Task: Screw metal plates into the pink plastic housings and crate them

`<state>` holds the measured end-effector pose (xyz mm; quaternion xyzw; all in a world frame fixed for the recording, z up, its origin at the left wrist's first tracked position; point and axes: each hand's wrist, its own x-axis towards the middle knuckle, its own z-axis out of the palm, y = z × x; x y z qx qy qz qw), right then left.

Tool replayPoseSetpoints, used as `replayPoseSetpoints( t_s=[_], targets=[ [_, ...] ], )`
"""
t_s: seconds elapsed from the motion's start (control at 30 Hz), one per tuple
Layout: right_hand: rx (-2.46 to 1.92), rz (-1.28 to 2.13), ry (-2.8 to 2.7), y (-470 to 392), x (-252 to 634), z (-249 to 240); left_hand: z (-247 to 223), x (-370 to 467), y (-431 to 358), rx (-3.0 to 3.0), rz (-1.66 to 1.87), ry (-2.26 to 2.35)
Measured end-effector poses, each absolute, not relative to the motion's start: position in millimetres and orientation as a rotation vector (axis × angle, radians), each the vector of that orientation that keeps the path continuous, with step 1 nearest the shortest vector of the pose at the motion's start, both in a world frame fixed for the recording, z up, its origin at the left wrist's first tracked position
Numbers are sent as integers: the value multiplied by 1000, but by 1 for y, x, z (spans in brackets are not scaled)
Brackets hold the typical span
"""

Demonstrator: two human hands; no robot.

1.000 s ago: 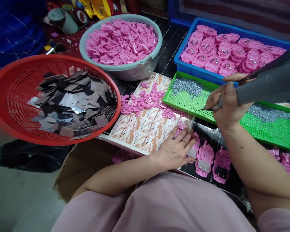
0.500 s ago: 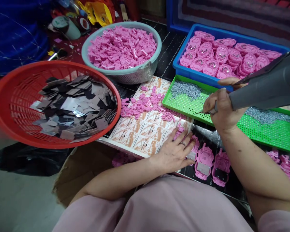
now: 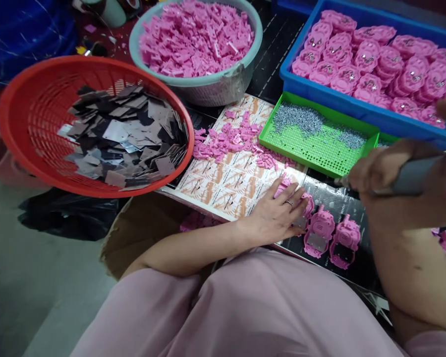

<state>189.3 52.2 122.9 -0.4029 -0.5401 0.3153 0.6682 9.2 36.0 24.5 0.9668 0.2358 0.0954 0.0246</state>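
My left hand [image 3: 278,210] lies flat with spread fingers over a pink plastic casing [image 3: 307,204], partly covering it. Beside that hand sit two more casings: a pink casing with a grey plate [image 3: 318,233] and a pink casing with a dark plate [image 3: 345,243]. My right hand [image 3: 390,171], somewhat blurred, is wrapped round a grey electric screwdriver [image 3: 418,176]. Its tip points left, near the front edge of a green perforated tray [image 3: 301,154] that holds small silver screws [image 3: 301,119].
A red basket [image 3: 22,109] of thin grey and black plates stands at left. Behind it is a pale blue-green basket [image 3: 223,89] of small pink parts. Loose pink parts [image 3: 234,136] lie on patterned sheets. A blue tray [image 3: 288,69] holds stacked pink casings at back right.
The camera view has shifted, so most things sit higher in it. My right hand, with the screwdriver, has moved right and closer to me. My left hand stays on the casing.
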Motion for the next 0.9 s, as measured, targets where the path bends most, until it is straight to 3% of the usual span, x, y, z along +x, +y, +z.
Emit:
replayPoseSetpoints(
  t_s=[0.27, 0.67, 0.9],
  targets=[
    [-674, 840, -1215, 40, 177, 94, 27, 10, 38, 2954, 345, 714],
    [-649, 957, -1370, 44, 181, 99, 19, 8, 38, 3002, 427, 697],
    [-683, 494, -1181, 101, 194, 111, 22, 8, 38, 3057, 342, 731]
  ],
)
